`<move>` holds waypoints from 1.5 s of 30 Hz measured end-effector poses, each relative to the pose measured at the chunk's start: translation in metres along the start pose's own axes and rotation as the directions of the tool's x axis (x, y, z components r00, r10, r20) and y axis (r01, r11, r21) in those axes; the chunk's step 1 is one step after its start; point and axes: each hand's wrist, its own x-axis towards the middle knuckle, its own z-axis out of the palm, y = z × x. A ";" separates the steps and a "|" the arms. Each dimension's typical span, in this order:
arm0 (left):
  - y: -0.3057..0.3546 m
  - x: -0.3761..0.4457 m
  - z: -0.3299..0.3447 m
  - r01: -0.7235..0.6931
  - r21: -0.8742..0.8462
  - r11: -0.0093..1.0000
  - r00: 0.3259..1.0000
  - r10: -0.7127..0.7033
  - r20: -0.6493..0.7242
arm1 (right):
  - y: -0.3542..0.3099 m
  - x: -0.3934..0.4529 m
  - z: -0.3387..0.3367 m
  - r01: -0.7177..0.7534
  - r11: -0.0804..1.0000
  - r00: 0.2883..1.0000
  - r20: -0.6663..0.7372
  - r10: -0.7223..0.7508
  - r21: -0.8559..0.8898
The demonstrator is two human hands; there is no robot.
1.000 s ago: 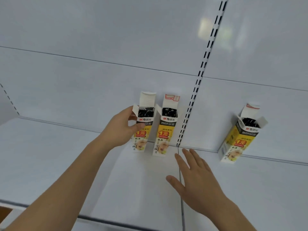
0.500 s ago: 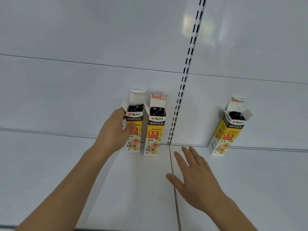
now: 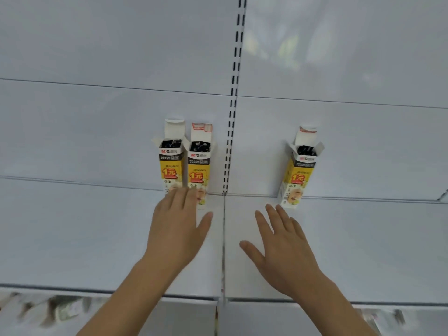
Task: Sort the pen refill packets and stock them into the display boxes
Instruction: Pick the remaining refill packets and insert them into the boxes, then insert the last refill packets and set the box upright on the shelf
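Three yellow, black and white display boxes with open top flaps stand against the back panel of a white shelf (image 3: 97,234). The left box (image 3: 169,163) and the middle box (image 3: 200,166) stand side by side; the right box (image 3: 299,170) leans a little, apart from them. Dark refills show in each open top. My left hand (image 3: 178,229) is flat with spread fingers in front of the two left boxes, its fingertips covering their lower ends. My right hand (image 3: 281,248) is open above the shelf, just left of and below the right box. Neither hand holds anything.
A slotted upright (image 3: 232,117) runs down the back panel between the middle and right boxes, and a seam (image 3: 223,238) splits the shelf below it. Blurred items (image 3: 60,309) show below the shelf's front edge.
My left hand has let go of the left box and drawn back, flat and open. The view has shifted so the boxes sit further right and the shelf's front edge shows.
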 end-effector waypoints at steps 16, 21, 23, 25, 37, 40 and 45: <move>0.326 -0.065 0.078 -0.356 -0.148 0.923 0.904 0.380 0.196 | 0.250 -0.186 -0.006 -0.319 0.946 0.945 -0.054 0.322 0.061; 0.421 -0.053 0.120 -0.456 -0.210 0.865 0.838 0.497 0.226 | 0.337 -0.223 0.002 -0.468 0.882 0.880 -0.063 0.471 0.052; 0.459 -0.045 0.141 -0.491 -0.235 0.839 0.813 0.538 0.220 | 0.373 -0.231 0.001 -0.510 0.860 0.858 -0.046 0.511 0.030; 0.498 -0.036 0.163 -0.518 -0.264 0.813 0.789 0.574 0.219 | 0.408 -0.237 -0.004 -0.549 0.836 0.834 -0.060 0.548 -0.006; 0.712 0.022 0.250 -0.647 -0.327 0.689 0.623 0.724 0.294 | 0.603 -0.257 -0.029 -0.699 0.712 0.715 -0.052 0.698 -0.062; 0.755 0.028 0.273 -0.658 -0.314 0.684 0.611 0.729 0.308 | 0.654 -0.262 -0.023 -0.707 0.706 0.707 -0.047 0.705 -0.039; 0.829 0.034 0.316 -0.623 -0.302 0.722 0.647 0.692 0.319 | 0.751 -0.265 -0.016 -0.675 0.737 0.737 -0.047 0.674 -0.017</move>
